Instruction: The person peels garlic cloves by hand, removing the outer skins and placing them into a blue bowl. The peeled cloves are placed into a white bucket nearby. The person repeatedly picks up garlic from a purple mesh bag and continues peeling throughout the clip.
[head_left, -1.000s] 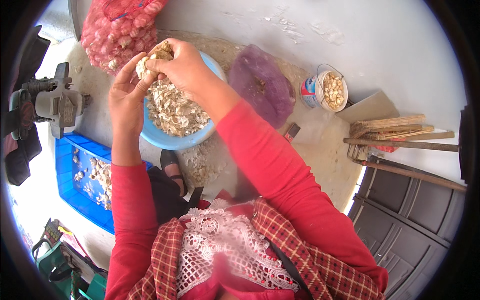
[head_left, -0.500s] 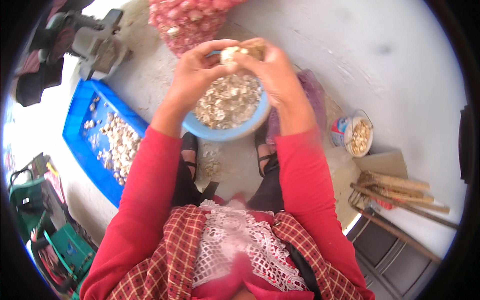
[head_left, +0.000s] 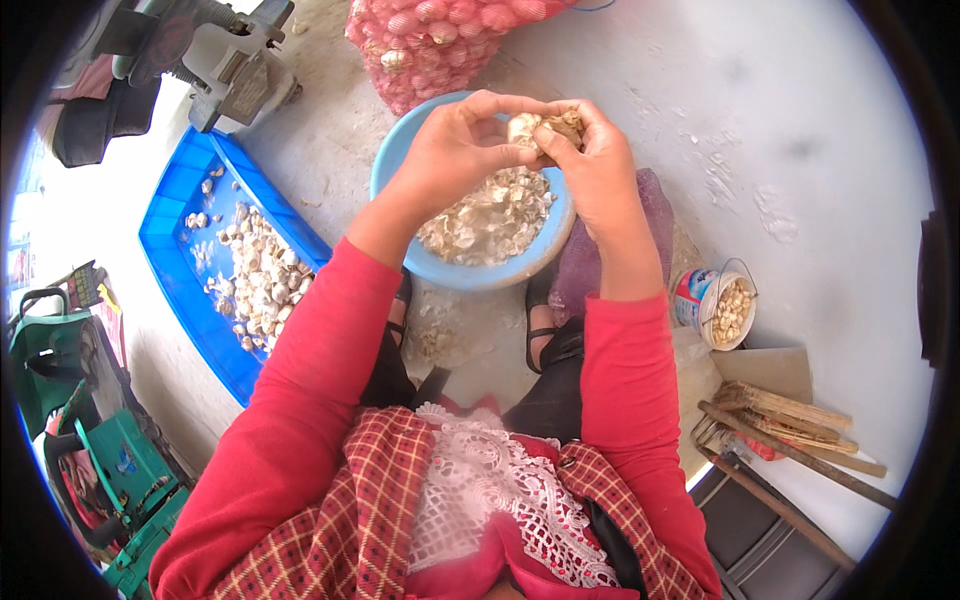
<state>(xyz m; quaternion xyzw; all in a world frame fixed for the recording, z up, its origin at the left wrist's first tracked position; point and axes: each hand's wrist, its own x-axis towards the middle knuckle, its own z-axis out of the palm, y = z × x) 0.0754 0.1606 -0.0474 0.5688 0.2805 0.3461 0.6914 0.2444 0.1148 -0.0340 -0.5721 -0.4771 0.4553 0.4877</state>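
Taking the blue bowl [head_left: 455, 272] as the landmark: far to its left lies a blue tray [head_left: 175, 215] with peeled garlic cloves [head_left: 255, 275] scattered along its middle. Just above the bowl's far rim the left hand [head_left: 450, 150] and the right hand [head_left: 595, 165] meet, both clenched on one garlic bulb [head_left: 535, 128]. The bulb lies roughly crosswise between the thumbs and fingertips, its long axis running left to right, the pale side toward the left hand and the browner papery end toward the right. Half a second ago the hands held the bulb in much the same grip over the bowl; the view has since shifted, so the bowl sits a little lower and the tray shows more fully. The bowl holds a heap of garlic skins and pieces [head_left: 490, 215]. Behind the bowl sits a red mesh sack of garlic [head_left: 440, 35]. To the bowl's right, a small bucket [head_left: 700, 300] holds cloves.
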